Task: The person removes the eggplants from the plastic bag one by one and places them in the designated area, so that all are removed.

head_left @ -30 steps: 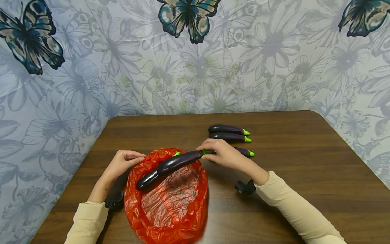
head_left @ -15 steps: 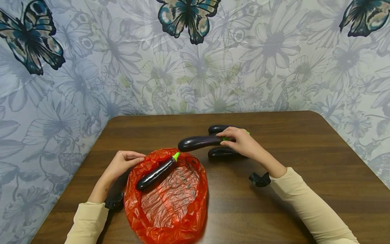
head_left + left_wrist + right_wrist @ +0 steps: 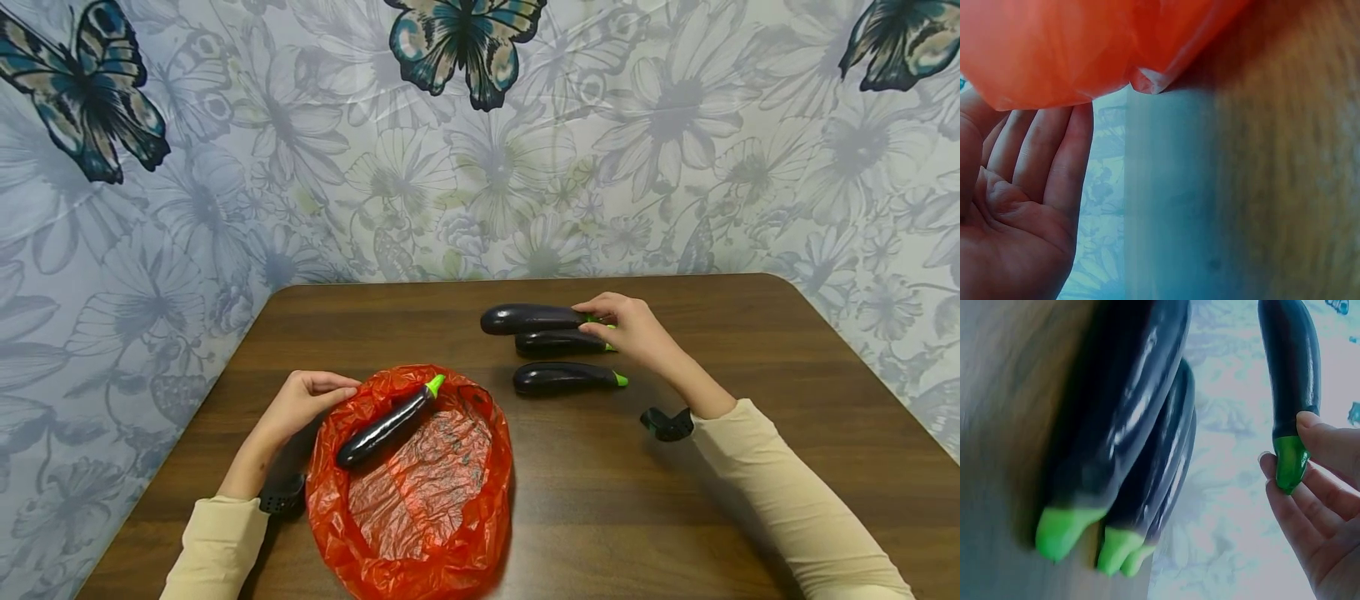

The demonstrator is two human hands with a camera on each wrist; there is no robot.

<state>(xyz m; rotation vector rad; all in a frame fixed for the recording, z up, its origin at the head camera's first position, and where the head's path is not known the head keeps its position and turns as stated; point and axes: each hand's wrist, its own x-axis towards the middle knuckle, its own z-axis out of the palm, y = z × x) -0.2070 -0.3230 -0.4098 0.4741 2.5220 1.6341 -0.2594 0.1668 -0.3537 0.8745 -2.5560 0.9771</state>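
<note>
One pinch on the left: the left hand (image 3: 303,400) has the red bag (image 3: 328,517) by its rim, a lone eggplant (image 3: 388,429) slanting inside its mouth. Rightward, the held eggplant (image 3: 528,318) runs sideways, blunt end left, nearly parallel to three lying eggplants (image 3: 1157,456) on the tabletop (image 3: 675,517). Its stem sits in the right hand's (image 3: 630,329) fingers; from there the bag lies left and nearer the person, the left hand touching it.

No readable text, labels, brands, numbers or signs anywhere.
</note>
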